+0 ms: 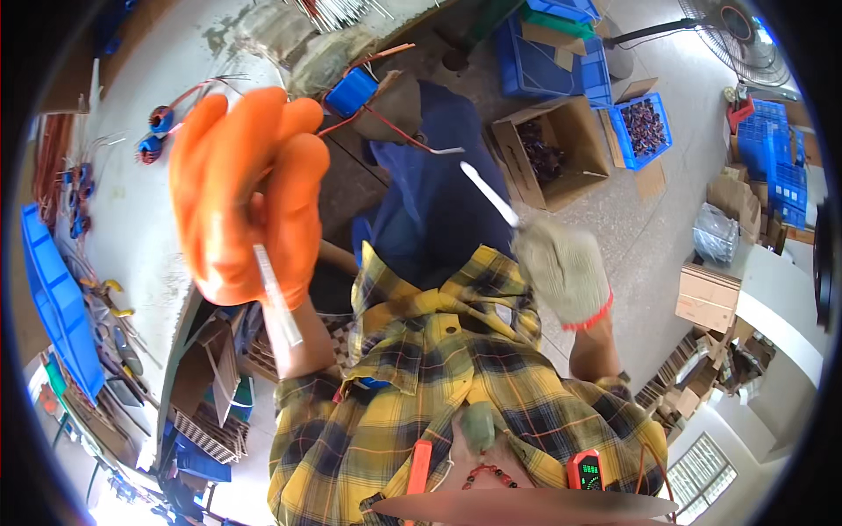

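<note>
My left hand [254, 197], in an orange rubber glove, is raised at the left with its fingers curled closed. A flat pale strip [279, 302] sticks out of the lower side of that fist. Just beyond its fingertips is a blue coil part [353, 90] with copper and red wire leads; whether the glove grips one lead, I cannot tell. My right hand [564, 273], in a grey knitted glove with a red cuff, is closed round a slim white stick [489, 195] that points up and left. The two hands are well apart.
Several wound coils [151, 145] lie on the pale workbench [132, 210] at left, beside a blue tray [60, 298] and pliers [114, 298]. On the floor are a carton [570, 145] and a blue crate [643, 131] of small parts. A fan [737, 31] stands far right.
</note>
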`<action>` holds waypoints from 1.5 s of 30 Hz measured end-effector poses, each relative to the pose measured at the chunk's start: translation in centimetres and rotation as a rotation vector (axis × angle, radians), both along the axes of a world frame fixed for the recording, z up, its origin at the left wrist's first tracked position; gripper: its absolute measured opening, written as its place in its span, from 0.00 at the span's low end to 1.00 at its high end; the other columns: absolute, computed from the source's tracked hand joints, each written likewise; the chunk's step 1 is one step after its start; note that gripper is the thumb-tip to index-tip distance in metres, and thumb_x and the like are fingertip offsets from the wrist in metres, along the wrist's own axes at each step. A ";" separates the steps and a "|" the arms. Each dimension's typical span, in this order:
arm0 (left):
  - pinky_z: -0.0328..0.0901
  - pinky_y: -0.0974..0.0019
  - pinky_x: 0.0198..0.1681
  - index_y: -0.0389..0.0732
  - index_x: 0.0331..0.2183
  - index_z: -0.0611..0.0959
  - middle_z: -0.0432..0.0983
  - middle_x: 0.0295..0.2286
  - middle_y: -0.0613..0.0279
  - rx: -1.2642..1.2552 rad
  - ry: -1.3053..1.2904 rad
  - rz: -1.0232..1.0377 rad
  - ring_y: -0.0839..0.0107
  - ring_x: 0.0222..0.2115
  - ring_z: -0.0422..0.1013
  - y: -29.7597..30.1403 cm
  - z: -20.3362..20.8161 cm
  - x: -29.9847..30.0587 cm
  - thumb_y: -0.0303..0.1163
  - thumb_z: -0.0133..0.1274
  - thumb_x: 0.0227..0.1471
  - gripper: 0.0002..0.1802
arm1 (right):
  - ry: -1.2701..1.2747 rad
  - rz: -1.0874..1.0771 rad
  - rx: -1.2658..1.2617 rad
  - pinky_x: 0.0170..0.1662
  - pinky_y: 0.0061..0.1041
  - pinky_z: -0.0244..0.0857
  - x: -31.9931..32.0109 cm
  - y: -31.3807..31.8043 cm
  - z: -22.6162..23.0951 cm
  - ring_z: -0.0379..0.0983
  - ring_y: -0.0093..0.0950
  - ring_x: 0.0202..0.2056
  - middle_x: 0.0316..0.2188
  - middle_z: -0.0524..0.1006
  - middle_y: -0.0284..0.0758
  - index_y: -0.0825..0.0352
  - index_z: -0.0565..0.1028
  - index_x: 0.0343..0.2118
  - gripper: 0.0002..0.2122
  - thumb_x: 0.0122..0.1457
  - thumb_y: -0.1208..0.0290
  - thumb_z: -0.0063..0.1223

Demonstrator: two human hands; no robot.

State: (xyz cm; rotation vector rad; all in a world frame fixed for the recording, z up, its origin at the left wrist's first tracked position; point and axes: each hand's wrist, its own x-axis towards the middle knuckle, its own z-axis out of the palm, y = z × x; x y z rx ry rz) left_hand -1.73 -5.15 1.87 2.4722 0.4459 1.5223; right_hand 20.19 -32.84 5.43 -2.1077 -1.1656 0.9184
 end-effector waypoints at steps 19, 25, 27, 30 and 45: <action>0.69 0.51 0.65 0.31 0.62 0.82 0.90 0.40 0.46 -0.399 -0.522 -0.076 0.59 0.46 0.85 -0.5 0.0 5.0 0.27 0.52 0.74 0.20 | -0.047 0.118 0.104 0.35 0.37 0.77 0.8 7.4 1.3 0.84 0.46 0.34 0.31 0.84 0.42 0.64 0.82 0.42 0.09 0.73 0.63 0.61; 0.73 0.68 0.56 0.30 0.54 0.89 0.91 0.40 0.56 -0.890 -0.135 -0.216 0.73 0.43 0.84 4.1 3.9 6.4 0.30 0.59 0.71 0.17 | -0.359 0.221 0.345 0.31 0.37 0.73 -1.1 10.9 2.1 0.81 0.50 0.29 0.26 0.81 0.45 0.64 0.81 0.40 0.08 0.72 0.64 0.63; 0.73 0.69 0.55 0.30 0.54 0.89 0.91 0.39 0.58 -0.945 -0.211 -0.177 0.74 0.43 0.84 3.5 3.5 6.7 0.30 0.60 0.70 0.17 | -0.353 0.177 0.293 0.30 0.37 0.73 -1.6 10.9 0.7 0.82 0.47 0.28 0.25 0.80 0.44 0.64 0.81 0.41 0.08 0.73 0.65 0.62; 0.73 0.68 0.57 0.31 0.56 0.88 0.90 0.44 0.55 -0.857 -0.211 -0.160 0.71 0.46 0.84 2.9 2.4 6.4 0.30 0.60 0.71 0.18 | 0.022 0.064 0.279 0.29 0.38 0.72 -2.7 9.5 -1.8 0.82 0.45 0.27 0.24 0.79 0.43 0.63 0.80 0.43 0.08 0.73 0.64 0.61; 0.73 0.48 0.56 0.41 0.40 0.94 0.89 0.41 0.57 -0.042 -0.101 -0.049 0.61 0.42 0.84 4.0 5.2 4.6 0.24 0.67 0.54 0.10 | -0.448 0.152 0.136 0.29 0.43 0.72 -0.1 7.5 1.5 0.81 0.48 0.27 0.23 0.79 0.44 0.62 0.81 0.37 0.10 0.71 0.61 0.62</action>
